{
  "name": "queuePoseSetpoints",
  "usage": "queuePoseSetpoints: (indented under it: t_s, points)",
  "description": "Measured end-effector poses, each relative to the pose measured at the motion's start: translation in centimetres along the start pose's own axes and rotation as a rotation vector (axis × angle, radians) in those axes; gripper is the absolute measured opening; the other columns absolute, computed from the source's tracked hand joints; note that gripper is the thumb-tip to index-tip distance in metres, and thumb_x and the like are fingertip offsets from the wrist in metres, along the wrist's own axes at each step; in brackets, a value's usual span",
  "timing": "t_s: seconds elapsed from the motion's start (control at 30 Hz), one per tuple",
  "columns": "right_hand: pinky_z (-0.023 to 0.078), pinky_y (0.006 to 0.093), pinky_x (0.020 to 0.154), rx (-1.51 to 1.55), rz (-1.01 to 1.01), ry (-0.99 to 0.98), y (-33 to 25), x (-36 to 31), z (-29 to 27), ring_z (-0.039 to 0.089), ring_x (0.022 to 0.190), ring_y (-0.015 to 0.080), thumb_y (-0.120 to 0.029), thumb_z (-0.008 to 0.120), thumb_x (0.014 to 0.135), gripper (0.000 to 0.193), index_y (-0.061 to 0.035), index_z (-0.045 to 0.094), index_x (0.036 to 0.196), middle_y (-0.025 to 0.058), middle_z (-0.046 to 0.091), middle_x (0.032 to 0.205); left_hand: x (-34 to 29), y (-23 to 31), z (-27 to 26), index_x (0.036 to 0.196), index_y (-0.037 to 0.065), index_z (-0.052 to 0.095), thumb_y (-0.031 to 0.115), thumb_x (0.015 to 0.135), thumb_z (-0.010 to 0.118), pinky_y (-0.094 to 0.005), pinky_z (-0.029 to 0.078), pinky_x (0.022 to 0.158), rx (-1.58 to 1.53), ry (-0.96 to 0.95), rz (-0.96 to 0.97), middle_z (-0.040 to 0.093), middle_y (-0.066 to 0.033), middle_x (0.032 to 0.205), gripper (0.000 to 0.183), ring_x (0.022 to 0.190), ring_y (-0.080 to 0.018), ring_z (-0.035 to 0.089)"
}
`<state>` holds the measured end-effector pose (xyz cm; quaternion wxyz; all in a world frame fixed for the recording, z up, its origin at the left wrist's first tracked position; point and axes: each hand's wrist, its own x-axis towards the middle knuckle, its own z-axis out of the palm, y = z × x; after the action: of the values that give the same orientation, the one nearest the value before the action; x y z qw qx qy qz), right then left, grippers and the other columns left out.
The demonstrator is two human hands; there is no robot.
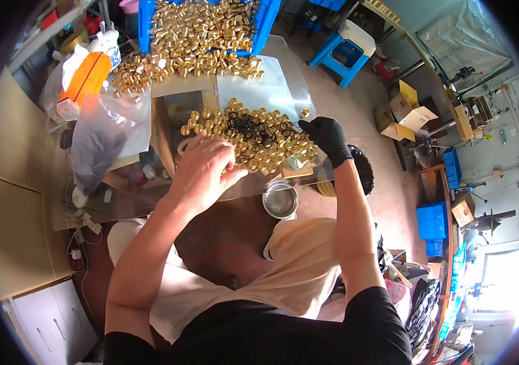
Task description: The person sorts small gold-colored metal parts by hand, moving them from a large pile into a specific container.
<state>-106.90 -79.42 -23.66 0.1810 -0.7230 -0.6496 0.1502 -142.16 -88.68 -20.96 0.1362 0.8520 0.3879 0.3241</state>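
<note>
A pile of small gold-coloured metal caps [265,156] lies on the glass-topped table in front of me. On top of it sits a heap of thin black rings [251,129]. My bare left hand [207,161] rests at the pile's near left side, fingers bent over the caps and thumb apart from them. In a black glove, my right hand [327,137] is at the right edge of the pile. Its fingertips are drawn together; whatever they hold is too small to make out. A single cap [305,113] stands just beyond them.
A blue crate [145,27] full of caps stands at the back, with more spilling in front. Plastic bags [98,131] and an orange box [86,78] lie at left. A metal pot [280,199] is below the table's edge. A blue stool [347,52] stands far right.
</note>
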Motion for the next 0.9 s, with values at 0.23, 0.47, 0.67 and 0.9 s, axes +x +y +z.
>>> queuePoseSetpoints:
  t_s: [0.23,0.47,0.67,0.9]
  points:
    - [0.054,0.0355,0.069,0.187,-0.060,-0.007,2.4,0.5,0.7,0.070,0.068,0.0239,-0.034,0.077,0.078,0.030,-0.0046,0.078,0.083,0.0116,0.073,0.074,0.7,0.7,0.4,0.077,0.007,0.054,0.017,0.081,0.079,-0.0446,0.042,0.101,-0.018,-0.059,-0.006,0.063,-0.0084,0.087,0.026,0.092,-0.0285,0.062]
    - [0.055,0.0352,0.069,0.134,-0.098,0.028,1.4,0.0,0.4,0.072,0.070,0.0234,-0.025,0.077,0.074,0.021,-0.0067,0.078,0.086,0.0113,0.074,0.077,0.5,0.4,0.5,0.078,0.007,0.054,0.017,0.081,0.078,-0.0438,0.042,0.099,-0.006,-0.032,0.026,0.063,-0.0089,0.089,0.026,0.093,-0.0286,0.062]
    - [0.056,0.0356,0.070,0.135,-0.154,0.189,2.2,0.1,-0.4,0.072,0.071,0.0254,-0.020,0.077,0.076,0.016,-0.0075,0.078,0.086,0.0121,0.074,0.078,0.6,0.6,0.7,0.078,0.007,0.055,0.016,0.081,0.078,-0.0433,0.042,0.098,-0.003,-0.073,0.006,0.065,-0.0093,0.092,0.025,0.095,-0.0284,0.062]
    - [0.055,0.0386,0.072,-0.076,-0.353,0.262,0.5,-1.2,-0.2,0.069,0.079,0.0321,-0.013,0.074,0.078,0.008,-0.0070,0.076,0.082,0.0127,0.071,0.085,0.6,0.5,0.9,0.077,0.007,0.053,0.016,0.082,0.078,-0.0427,0.043,0.096,-0.027,-0.054,0.025,0.064,-0.0087,0.089,0.026,0.093,-0.0284,0.062]
